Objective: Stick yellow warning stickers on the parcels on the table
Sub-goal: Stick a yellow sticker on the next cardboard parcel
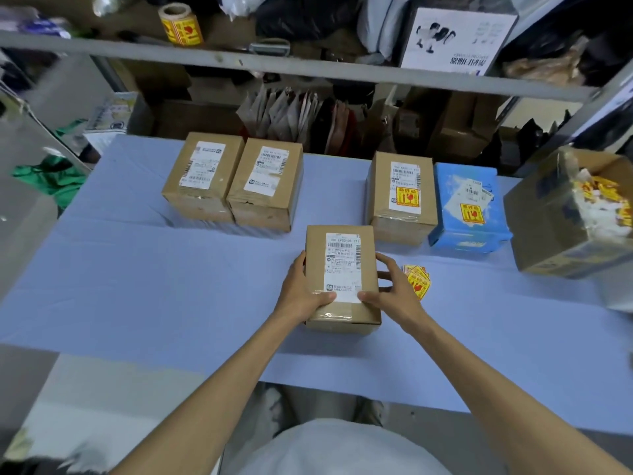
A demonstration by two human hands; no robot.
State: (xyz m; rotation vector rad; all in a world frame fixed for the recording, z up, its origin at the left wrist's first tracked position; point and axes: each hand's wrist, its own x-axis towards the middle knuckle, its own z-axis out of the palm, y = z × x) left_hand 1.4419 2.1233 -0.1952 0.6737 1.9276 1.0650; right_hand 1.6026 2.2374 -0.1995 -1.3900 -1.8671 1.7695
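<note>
A brown cardboard parcel with a white shipping label lies in the middle of the blue table. My left hand grips its left side and my right hand grips its right side, thumbs on top. It bears no yellow sticker. A small stack of yellow warning stickers lies on the table just right of my right hand. At the back left stand two brown parcels without yellow stickers. At the back right, a brown parcel and a blue parcel each carry a yellow sticker.
A large open carton holding sticker scraps stands at the right edge of the table. A roll of yellow stickers sits on the shelf rail above. Shelves behind the table are crammed with bags and boxes.
</note>
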